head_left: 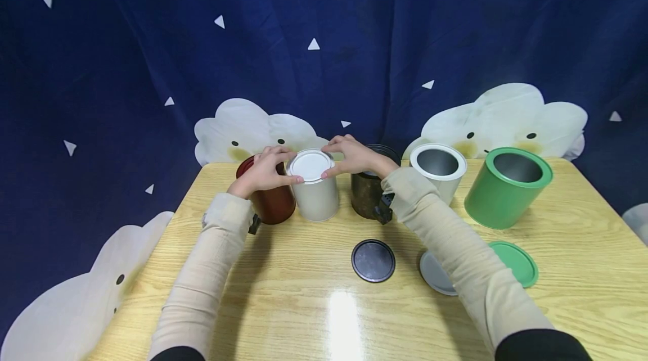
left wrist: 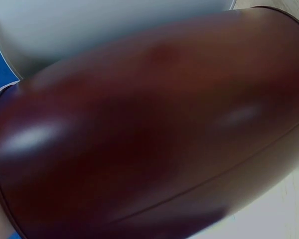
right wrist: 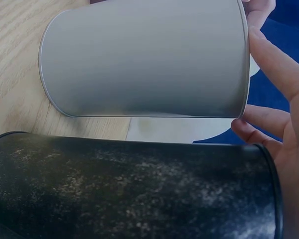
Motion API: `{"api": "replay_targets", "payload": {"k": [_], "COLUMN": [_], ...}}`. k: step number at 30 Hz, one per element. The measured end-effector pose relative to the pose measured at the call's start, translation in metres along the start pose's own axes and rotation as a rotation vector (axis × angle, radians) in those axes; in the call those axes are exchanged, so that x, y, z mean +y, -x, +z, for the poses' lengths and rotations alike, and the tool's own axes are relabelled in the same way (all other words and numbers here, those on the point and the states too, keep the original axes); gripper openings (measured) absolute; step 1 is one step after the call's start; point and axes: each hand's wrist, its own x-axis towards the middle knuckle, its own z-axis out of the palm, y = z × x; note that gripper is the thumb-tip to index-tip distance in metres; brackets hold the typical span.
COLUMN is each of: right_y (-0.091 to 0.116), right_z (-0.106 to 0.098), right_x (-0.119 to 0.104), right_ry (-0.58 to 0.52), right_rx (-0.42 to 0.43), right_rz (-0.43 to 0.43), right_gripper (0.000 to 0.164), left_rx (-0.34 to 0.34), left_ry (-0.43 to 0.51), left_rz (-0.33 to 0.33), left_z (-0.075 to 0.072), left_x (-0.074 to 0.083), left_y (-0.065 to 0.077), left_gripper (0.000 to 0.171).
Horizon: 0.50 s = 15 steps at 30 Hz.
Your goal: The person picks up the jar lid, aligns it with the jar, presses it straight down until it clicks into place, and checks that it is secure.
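A cream can [head_left: 316,199] stands at the table's back centre with a white lid [head_left: 310,165] on top. My left hand [head_left: 291,167] holds the lid's left rim between thumb and fingers. From the other side my right hand [head_left: 329,159] grips the right rim the same way. The right wrist view shows the cream can [right wrist: 144,59] with my right fingers [right wrist: 276,59] curled at its top edge. A red-brown can [head_left: 272,203] stands just left of the cream one and fills the left wrist view [left wrist: 149,134].
A dark speckled can [head_left: 365,197] stands right of the cream can, then an open white can [head_left: 438,170] and an open green can [head_left: 506,189]. A dark lid [head_left: 373,260], a grey lid [head_left: 434,274] and a green lid [head_left: 517,262] lie flat on the wooden table [head_left: 304,305].
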Motion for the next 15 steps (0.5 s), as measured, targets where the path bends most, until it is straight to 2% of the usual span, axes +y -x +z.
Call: {"api": "replay_targets", "payload": {"k": [9, 15], "right_y": [0.0006, 0.0037], "right_z": [0.0007, 0.0017], "right_x": [0.0008, -0.0015], "right_ry": [0.012, 0.016], "right_rx": [0.062, 0.055], "right_rz": [-0.073, -0.052], "right_gripper": [0.054, 0.053], "left_rx": [0.036, 0.042], "left_ry": [0.011, 0.025], "left_rz": [0.011, 0.009], "left_z": [-0.0001, 0.0025], "left_x": [-0.0013, 0.0005], "left_y": [-0.0003, 0.0003], "left_gripper": [0.059, 0.056]}}
